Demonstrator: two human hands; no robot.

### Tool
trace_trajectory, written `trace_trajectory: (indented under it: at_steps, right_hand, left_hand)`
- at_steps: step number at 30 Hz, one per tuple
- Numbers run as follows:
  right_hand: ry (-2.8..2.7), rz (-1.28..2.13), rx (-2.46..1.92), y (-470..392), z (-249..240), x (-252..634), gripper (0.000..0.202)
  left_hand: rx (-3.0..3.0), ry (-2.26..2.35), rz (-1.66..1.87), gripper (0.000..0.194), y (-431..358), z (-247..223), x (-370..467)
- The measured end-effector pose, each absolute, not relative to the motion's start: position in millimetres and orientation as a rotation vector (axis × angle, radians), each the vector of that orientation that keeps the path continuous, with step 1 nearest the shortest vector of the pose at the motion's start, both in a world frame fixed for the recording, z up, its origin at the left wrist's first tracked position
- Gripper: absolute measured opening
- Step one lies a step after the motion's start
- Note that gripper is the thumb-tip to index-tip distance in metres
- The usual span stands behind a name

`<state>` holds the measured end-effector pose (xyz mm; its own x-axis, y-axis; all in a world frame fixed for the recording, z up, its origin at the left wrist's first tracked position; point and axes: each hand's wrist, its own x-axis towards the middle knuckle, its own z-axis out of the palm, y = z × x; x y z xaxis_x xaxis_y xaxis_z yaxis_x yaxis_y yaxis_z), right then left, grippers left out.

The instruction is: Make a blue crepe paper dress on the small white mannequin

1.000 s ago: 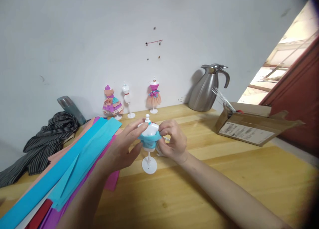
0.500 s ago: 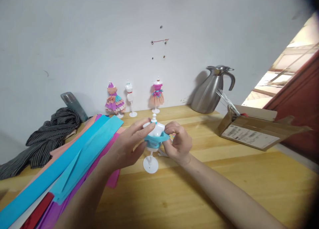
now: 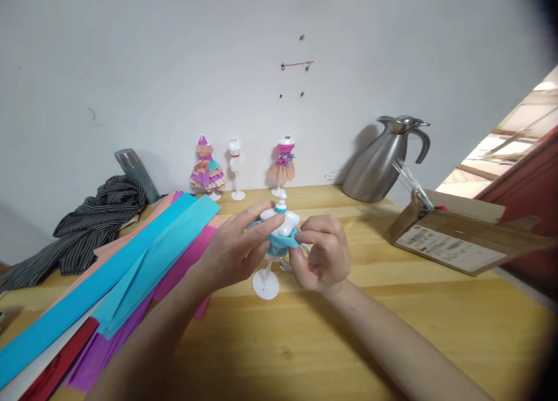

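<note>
A small white dress-form mannequin point(image 3: 286, 221) on a round base point(image 3: 265, 284) leans to the right between my hands. Blue crepe paper point(image 3: 288, 238) wraps around its chest, and a thin blue band circles its neck. My left hand point(image 3: 235, 247) holds the mannequin from the left, fingers over its shoulder and the paper. The thumb is bent low beside the torso. With thumb and index finger, my right hand point(image 3: 325, 251) pinches the paper's right end. The mannequin's back and part of the wrap are hidden by my fingers.
Crepe paper strips point(image 3: 131, 261) in several colours lie at left, near a striped cloth point(image 3: 102, 224) and a bottle point(image 3: 137, 171). Along the wall stand two dressed mannequins point(image 3: 206, 171) point(image 3: 285, 164) and a bare one point(image 3: 235, 163). A steel jug point(image 3: 377, 163) and cardboard box point(image 3: 453, 238) stand right.
The view has shifted, so most things appear further right. The mannequin tilts more to the right, and my right hand has drawn the blue paper's end closer against its chest.
</note>
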<state>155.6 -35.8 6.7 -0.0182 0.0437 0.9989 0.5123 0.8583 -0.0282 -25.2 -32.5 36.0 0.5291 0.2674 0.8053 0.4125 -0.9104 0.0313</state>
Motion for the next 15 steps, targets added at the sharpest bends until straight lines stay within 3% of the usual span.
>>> trace_trajectory:
  at_steps: [15]
  right_hand:
    - [-1.610,-0.515,-0.609,-40.1,7.5,151.6,0.034]
  left_hand:
    - [-2.494,-0.568,-1.253,0.036,-33.2,36.3,-26.8]
